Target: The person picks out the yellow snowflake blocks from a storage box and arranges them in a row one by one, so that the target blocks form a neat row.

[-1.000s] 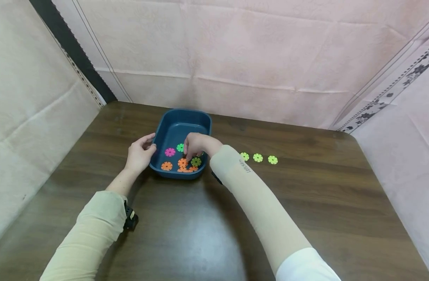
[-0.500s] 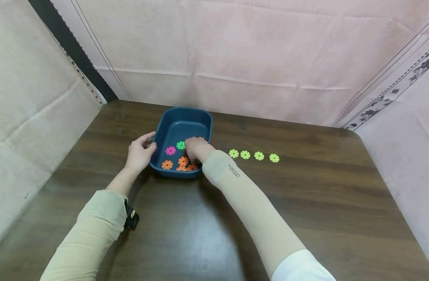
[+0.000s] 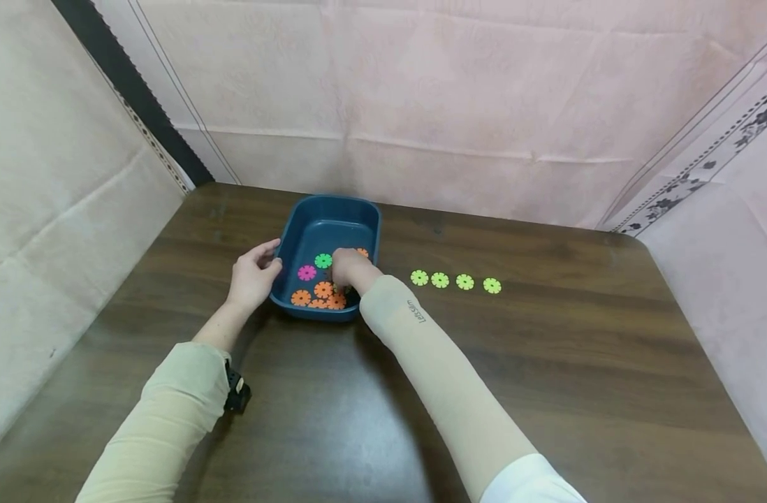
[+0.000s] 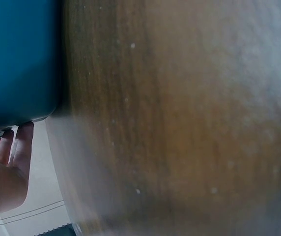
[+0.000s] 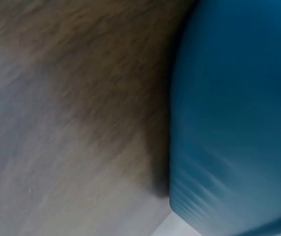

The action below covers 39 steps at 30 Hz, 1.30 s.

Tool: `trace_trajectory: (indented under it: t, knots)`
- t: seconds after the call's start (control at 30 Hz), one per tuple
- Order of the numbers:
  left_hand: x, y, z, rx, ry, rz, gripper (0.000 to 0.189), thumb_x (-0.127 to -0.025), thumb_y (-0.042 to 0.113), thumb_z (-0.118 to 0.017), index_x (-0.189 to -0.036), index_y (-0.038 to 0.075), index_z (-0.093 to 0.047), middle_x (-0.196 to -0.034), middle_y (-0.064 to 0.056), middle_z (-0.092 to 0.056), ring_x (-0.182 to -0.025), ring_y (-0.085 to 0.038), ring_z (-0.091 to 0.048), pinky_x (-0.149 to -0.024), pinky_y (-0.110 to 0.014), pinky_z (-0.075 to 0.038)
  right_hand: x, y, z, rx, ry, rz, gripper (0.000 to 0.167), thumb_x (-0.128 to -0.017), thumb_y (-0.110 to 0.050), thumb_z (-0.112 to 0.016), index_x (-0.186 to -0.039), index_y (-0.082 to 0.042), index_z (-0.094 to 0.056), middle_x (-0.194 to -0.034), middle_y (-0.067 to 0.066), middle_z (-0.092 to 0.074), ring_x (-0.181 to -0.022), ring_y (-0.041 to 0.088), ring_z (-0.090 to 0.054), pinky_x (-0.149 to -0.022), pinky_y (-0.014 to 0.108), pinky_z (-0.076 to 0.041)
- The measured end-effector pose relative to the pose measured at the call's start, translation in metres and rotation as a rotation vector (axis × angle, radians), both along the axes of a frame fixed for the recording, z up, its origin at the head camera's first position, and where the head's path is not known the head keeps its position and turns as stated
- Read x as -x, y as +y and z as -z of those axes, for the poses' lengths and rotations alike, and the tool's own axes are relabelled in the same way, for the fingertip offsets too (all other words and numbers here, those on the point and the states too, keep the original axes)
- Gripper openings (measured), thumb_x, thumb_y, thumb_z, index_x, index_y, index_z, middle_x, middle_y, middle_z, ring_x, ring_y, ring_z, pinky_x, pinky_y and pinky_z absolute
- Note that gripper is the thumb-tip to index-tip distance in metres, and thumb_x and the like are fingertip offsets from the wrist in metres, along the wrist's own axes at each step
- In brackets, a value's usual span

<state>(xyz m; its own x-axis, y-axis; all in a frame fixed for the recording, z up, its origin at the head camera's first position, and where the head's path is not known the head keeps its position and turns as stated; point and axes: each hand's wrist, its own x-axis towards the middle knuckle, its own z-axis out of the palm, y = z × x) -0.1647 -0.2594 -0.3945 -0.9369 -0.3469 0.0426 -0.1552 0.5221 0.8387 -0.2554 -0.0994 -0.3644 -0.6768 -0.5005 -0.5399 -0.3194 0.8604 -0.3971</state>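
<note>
A blue plastic tub [image 3: 320, 237] stands toward the back of the table. My left hand [image 3: 250, 279] touches its left side; in the left wrist view its fingers [image 4: 23, 147] extend to the tub's outer wall. My right hand [image 3: 351, 268] reaches down inside the tub, its fingertips hidden behind the hand. Around it lie flower-shaped discs: several orange discs [image 3: 300, 297], a pink disc [image 3: 307, 272] and a green disc [image 3: 323, 260]. Only the tub's outer wall [image 5: 234, 123] and tabletop show in the right wrist view. Whether the right hand holds a disc is hidden.
Right of the tub, several yellow-green discs [image 3: 464, 281] lie in a row on the brown wooden table [image 3: 547, 349]. Light cloth [image 3: 434, 105] hangs behind the table and along both sides.
My right hand has turned and moved slightly, staying inside the tub. The orange discs near it have shifted a little. The left hand stays at the tub's side.
</note>
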Motion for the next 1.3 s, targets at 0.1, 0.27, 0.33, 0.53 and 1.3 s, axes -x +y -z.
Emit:
trace_trajectory:
  t: [0.1,0.27,0.33,0.53,1.3]
  knots:
    - [0.000,0.001,0.001,-0.009,0.005,0.004,0.043,-0.094,0.011,-0.049,-0.137,0.005,-0.047,-0.126,-0.023,-0.056,-0.107,-0.032,-0.056,-0.095,-0.047,-0.048,-0.003,0.002,0.002,0.041,0.032,0.024,0.025,-0.085,-0.006,-0.064,-0.109,-0.004,-0.060,-0.109,0.007,-0.059,-0.086,0.018,-0.054,-0.067,0.026,-0.051]
    - [0.001,0.000,0.001,-0.004,0.019,-0.001,0.043,-0.093,0.010,-0.049,-0.136,0.004,-0.048,-0.124,-0.024,-0.057,-0.106,-0.032,-0.057,-0.094,-0.047,-0.049,-0.006,0.002,0.007,0.110,0.119,0.074,0.008,-0.084,-0.004,-0.063,-0.091,-0.004,-0.064,-0.093,0.007,-0.060,-0.072,0.017,-0.053,-0.056,0.023,-0.046]
    - [0.001,0.000,0.002,-0.001,0.018,-0.004,0.042,-0.093,0.009,-0.050,-0.135,0.004,-0.049,-0.124,-0.024,-0.057,-0.106,-0.031,-0.057,-0.094,-0.046,-0.049,-0.007,0.002,0.009,0.118,0.130,0.088,0.006,-0.083,-0.004,-0.065,-0.089,-0.004,-0.065,-0.092,0.007,-0.061,-0.071,0.016,-0.052,-0.056,0.023,-0.046]
    - [0.001,0.001,0.001,-0.006,0.013,0.001,0.043,-0.094,0.011,-0.049,-0.136,0.005,-0.048,-0.125,-0.023,-0.057,-0.107,-0.031,-0.057,-0.094,-0.046,-0.049,-0.011,-0.002,0.009,0.053,0.186,0.078,0.017,-0.081,-0.008,-0.069,-0.097,-0.008,-0.063,-0.100,0.003,-0.063,-0.078,0.017,-0.054,-0.060,0.027,-0.049]
    - [0.001,0.000,0.002,-0.018,-0.005,-0.001,0.043,-0.094,0.012,-0.048,-0.137,0.007,-0.047,-0.128,-0.021,-0.055,-0.108,-0.030,-0.056,-0.095,-0.045,-0.049,-0.016,-0.003,0.013,0.080,0.178,0.062,0.012,-0.087,-0.008,-0.061,-0.098,-0.004,-0.063,-0.106,0.006,-0.060,-0.083,0.018,-0.052,-0.065,0.024,-0.046]
